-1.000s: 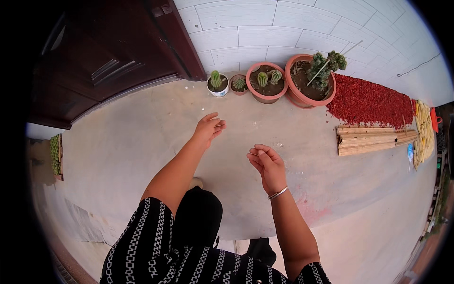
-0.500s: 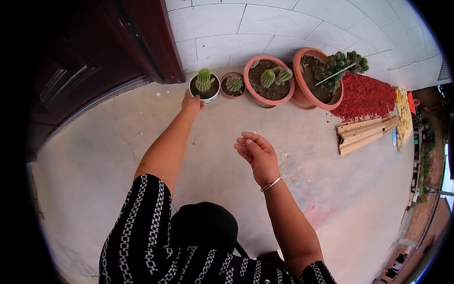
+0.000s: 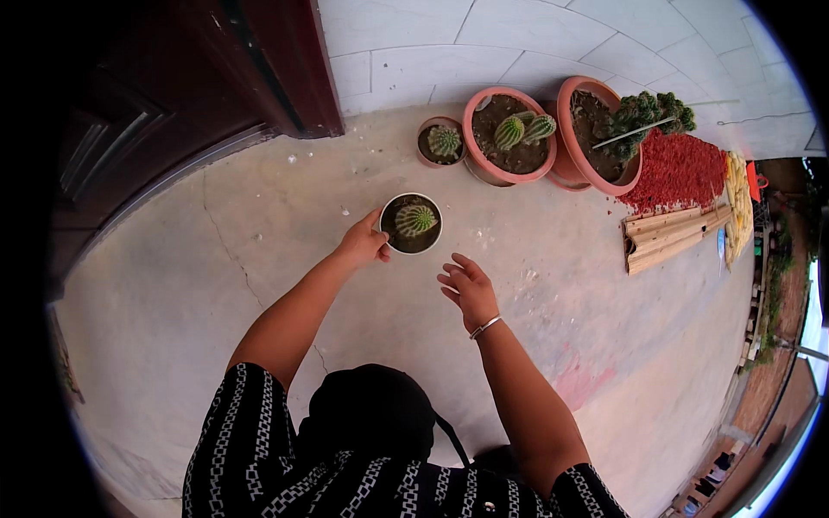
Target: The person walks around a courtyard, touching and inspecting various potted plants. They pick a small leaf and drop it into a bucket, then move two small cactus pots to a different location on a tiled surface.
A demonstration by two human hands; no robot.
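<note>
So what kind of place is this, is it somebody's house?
Probably just outside a house, maybe a porch or yard. There's a dark maroon panelled door, a row of potted cacti, and a spread-out layer of small red pieces, perhaps drying peppers.

Diffuse, even daylight w/ faint, soft shadows on floor (image 3: 553,337); door (image 3: 164,155) v. dk; fisheye distort. bends wall (image 3: 423,65) nr blk-vignetted edges; far-rt pale strip (image 3: 815,302) brightest.

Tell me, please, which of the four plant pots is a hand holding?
The white-rimmed pot, held at its left edge by the left hand; the other three pots stand along the wall, untouched, with reddish rims.
</note>
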